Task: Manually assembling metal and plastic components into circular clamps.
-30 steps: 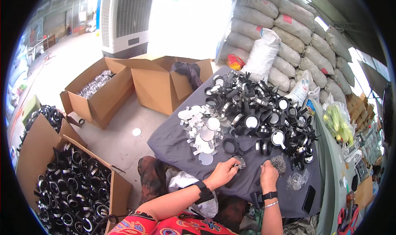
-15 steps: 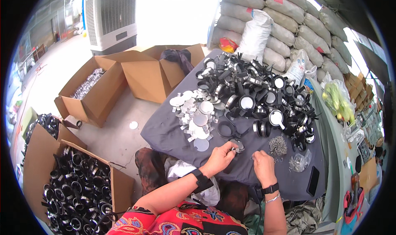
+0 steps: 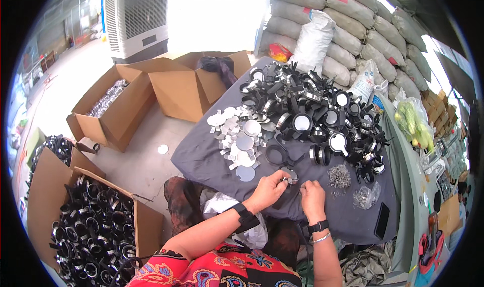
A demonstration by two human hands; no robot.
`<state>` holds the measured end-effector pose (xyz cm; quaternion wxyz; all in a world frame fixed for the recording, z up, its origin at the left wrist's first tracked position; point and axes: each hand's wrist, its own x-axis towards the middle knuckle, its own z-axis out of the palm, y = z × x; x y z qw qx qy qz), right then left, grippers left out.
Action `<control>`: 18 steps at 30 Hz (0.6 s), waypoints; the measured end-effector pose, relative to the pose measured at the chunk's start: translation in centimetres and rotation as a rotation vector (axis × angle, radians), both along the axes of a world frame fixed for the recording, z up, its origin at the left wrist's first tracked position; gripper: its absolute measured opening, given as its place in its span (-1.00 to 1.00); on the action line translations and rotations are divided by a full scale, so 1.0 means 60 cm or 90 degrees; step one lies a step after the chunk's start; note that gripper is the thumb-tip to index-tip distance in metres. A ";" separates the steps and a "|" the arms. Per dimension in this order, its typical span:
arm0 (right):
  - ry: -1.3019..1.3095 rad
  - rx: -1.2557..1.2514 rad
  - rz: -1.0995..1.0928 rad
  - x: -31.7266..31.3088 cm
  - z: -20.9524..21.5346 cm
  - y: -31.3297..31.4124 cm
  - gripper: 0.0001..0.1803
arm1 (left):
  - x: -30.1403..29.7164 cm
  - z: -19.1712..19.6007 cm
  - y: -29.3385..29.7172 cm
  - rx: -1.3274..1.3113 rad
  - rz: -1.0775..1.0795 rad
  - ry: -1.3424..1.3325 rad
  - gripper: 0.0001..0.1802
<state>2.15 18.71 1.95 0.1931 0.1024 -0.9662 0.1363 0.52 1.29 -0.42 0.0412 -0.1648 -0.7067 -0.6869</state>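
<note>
Near the front of the cloth-covered table, my left hand (image 3: pixel 268 190) pinches a small round black-rimmed part with a silver face (image 3: pixel 290 175). Just right of it is my right hand (image 3: pixel 313 198), its fingertips pressed together; whatever they may hold is too small to make out. Beyond my hands lies an empty black ring with a handle (image 3: pixel 276 156). Flat silver discs with tabs (image 3: pixel 245 144) are heaped to its left. A large pile of black ring parts (image 3: pixel 302 123) covers the far side. Right of my right hand is a mound of tiny metal pieces (image 3: pixel 339 176).
A clear bag of small metal pieces (image 3: pixel 366 196) and a black phone (image 3: pixel 382 220) lie at the table's right. Cardboard boxes stand left, one full of black rings (image 3: pixel 96 231), another with shiny parts (image 3: pixel 108 99). Stacked sacks (image 3: pixel 348 10) rise behind.
My right hand has shifted left, closer to my left hand and the part in it. The left hand keeps its grip and has barely moved.
</note>
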 end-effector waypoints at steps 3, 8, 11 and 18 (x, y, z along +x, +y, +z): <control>0.003 -0.073 -0.066 0.010 -0.004 0.003 -0.84 | 0.004 0.004 0.004 -0.002 -0.010 -0.004 -0.81; -0.011 -0.152 -0.056 -0.003 -0.013 0.011 -0.87 | -0.006 -0.011 0.002 0.027 0.010 0.025 -0.80; -0.017 -0.365 -0.015 0.000 -0.006 0.011 -0.89 | -0.008 -0.004 0.001 0.045 -0.028 -0.032 -0.81; 0.134 -0.273 0.173 0.034 0.048 -0.045 -0.88 | -0.005 0.012 -0.004 0.029 -0.051 -0.088 -0.80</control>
